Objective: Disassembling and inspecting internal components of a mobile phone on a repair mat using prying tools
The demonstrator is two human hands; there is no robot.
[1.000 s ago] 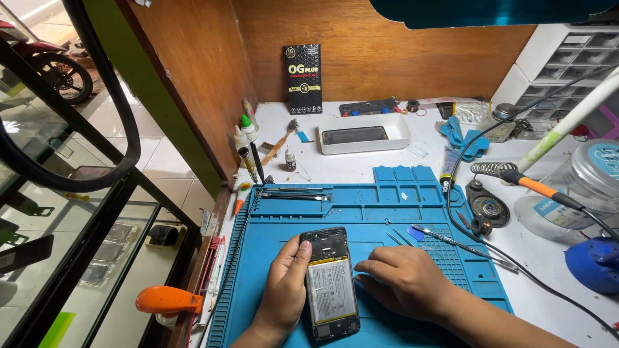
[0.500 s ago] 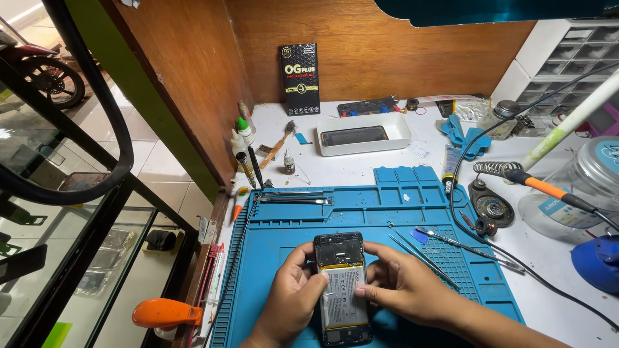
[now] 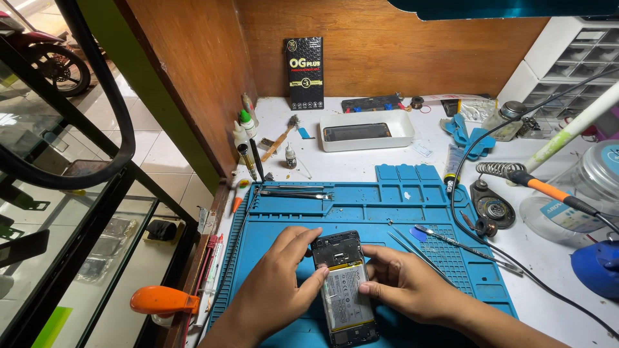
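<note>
White workbench (image 3: 361,169) in a wood-walled corner, glass display case at left | blue repair mat (image 3: 387,212) | opened phone (image 3: 345,287) lies on mat, its lower end cut off | left hand (image 3: 277,290) and right hand (image 3: 406,287) flank it, fingertips pressed against its edges | tweezers (image 3: 295,192) near mat's top

Bright, even overhead light; soft shadows under both hands on the blue mat (image 3: 387,212). Daylight glare on glass case (image 3: 58,212) at left. Sharp centre, wide-angle bending at edges.
</note>
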